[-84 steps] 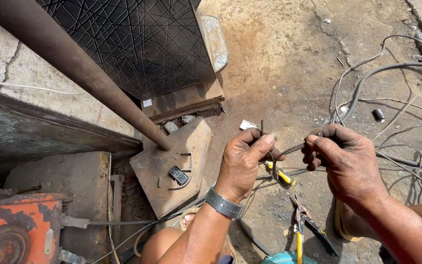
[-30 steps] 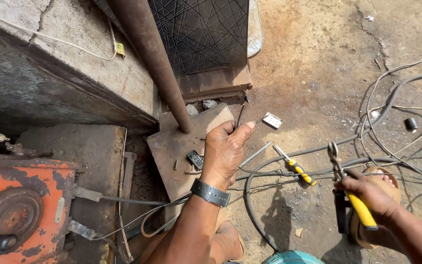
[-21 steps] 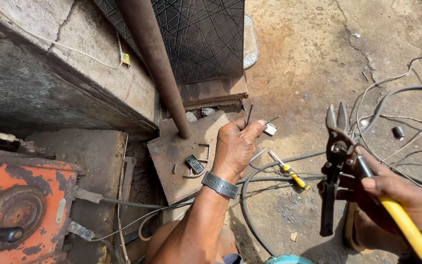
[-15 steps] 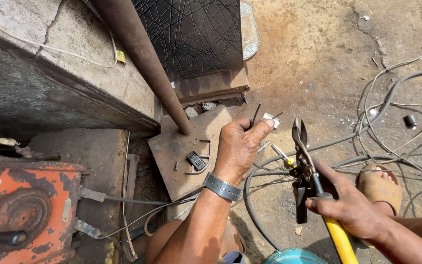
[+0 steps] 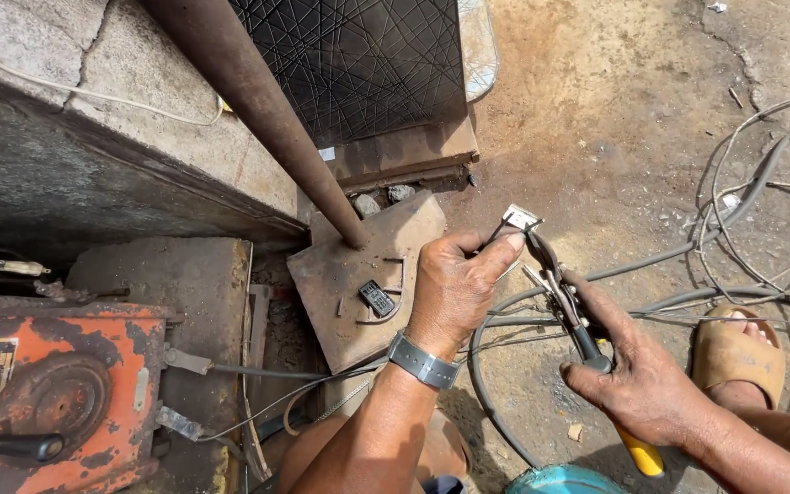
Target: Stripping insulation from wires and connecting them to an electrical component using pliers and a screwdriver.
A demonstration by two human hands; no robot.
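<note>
My left hand [image 5: 454,285], with a metal watch band on the wrist, pinches a thin metal rod [image 5: 497,233] between thumb and fingers. My right hand [image 5: 637,370] grips pliers [image 5: 567,302] with yellow-and-black handles. The pliers' jaws point up and left and touch the rod right at my left fingertips. A small white scrap [image 5: 520,218] lies on the ground just beyond the jaws.
A rusty steel pipe [image 5: 258,101] leans onto a flat metal plate [image 5: 358,274] carrying a small black object [image 5: 378,297]. An orange machine [image 5: 48,402] sits at lower left, with a dark patterned panel [image 5: 358,64] above. Cables [image 5: 742,229] loop over the dirt at right, near my sandalled foot [image 5: 738,352].
My right hand picked the pliers off the ground, swung them up and brought the jaws left to the rod. My left hand kept its hold on the rod.
</note>
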